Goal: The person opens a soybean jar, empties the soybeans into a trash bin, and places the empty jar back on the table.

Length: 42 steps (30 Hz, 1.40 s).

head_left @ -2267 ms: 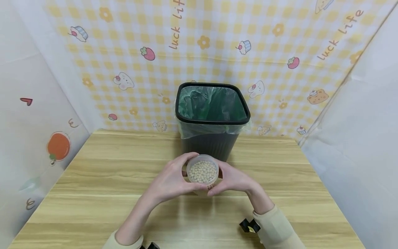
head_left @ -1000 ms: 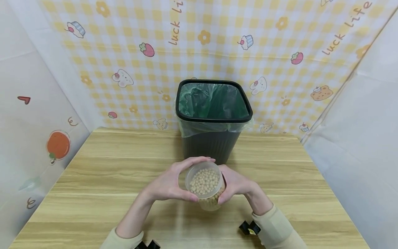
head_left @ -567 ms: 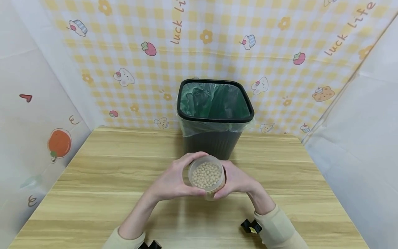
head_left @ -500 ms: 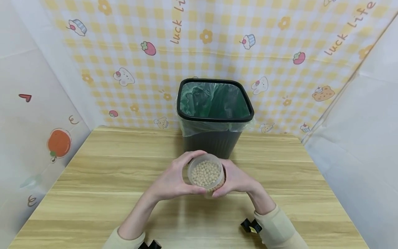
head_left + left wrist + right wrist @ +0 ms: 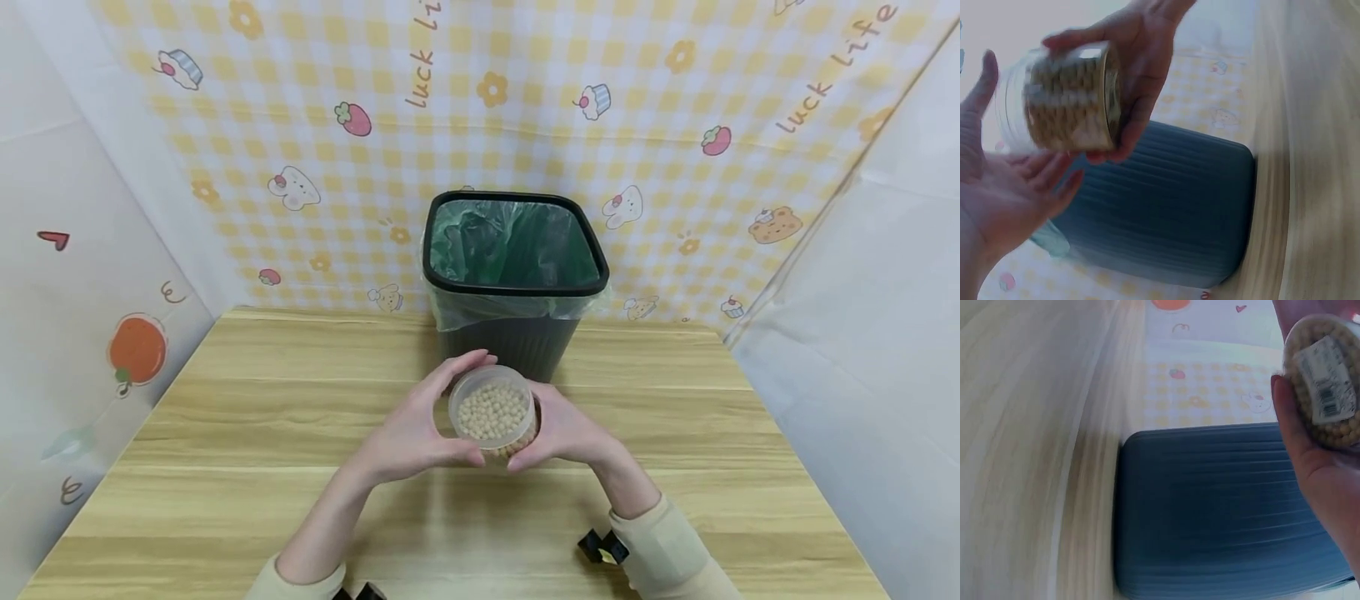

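A translucent plastic jar point(image 5: 492, 412) of small round beige balls is held above the wooden table, tilted toward the head camera. My right hand point(image 5: 562, 429) grips its body from the right. In the left wrist view the right fingers point(image 5: 1132, 134) wrap the jar's base end. My left hand point(image 5: 408, 437) is spread around the jar's top end, thumb and fingers on either side, with a gap at the palm. The left wrist view shows those fingers fairly straight beside the clear top. A label with a barcode point(image 5: 1327, 380) is on the jar's base.
Just behind the hands stands a dark trash bin point(image 5: 517, 342) with a black rim and a green translucent liner point(image 5: 517, 242). A yellow checked cloth point(image 5: 337, 167) hangs behind it. White sheets flank the wooden table point(image 5: 247, 467) on both sides.
Both hands and the jar have risen slightly toward the bin over the last second. The jar leans differently, and the left fingers have loosened off its top end.
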### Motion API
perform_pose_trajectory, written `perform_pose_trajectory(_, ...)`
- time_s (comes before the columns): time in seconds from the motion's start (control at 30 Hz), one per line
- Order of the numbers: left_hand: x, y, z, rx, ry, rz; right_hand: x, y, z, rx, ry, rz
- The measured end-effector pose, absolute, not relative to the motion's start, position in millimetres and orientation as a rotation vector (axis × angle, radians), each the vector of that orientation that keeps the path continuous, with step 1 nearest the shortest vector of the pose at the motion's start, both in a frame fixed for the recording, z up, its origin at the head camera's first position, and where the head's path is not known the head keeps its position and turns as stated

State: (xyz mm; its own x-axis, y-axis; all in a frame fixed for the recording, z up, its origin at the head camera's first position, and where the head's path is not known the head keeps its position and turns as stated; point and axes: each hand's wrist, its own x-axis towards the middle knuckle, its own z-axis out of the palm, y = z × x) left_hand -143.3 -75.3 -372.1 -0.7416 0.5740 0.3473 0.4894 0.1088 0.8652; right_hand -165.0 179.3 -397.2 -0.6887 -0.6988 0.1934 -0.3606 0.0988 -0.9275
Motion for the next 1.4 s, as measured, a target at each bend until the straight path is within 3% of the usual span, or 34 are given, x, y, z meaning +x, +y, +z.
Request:
perform_pose_trajectory(0.17, -153, -86, -377, 1.261, 1.918, 1.807, -167, 182, -402, -1.164, 1.872, -1.633)
perform_pose_trajectory(0.43, -154, -86, -377, 1.332, 1.868, 1.719, -167, 181, -404, -1.236, 1.727, -1.585)
perform_pose_trajectory(1.2, -142, -72, -374, 0.896, 2.498, 1.582, -150, 159, -393, -0.936, 2.590, -1.427)
perform_pose_trajectory(1.4, -146, -79, -374, 1.050, 2.351, 1.618, -152, 161, -396, -0.957, 2.495, -1.493)
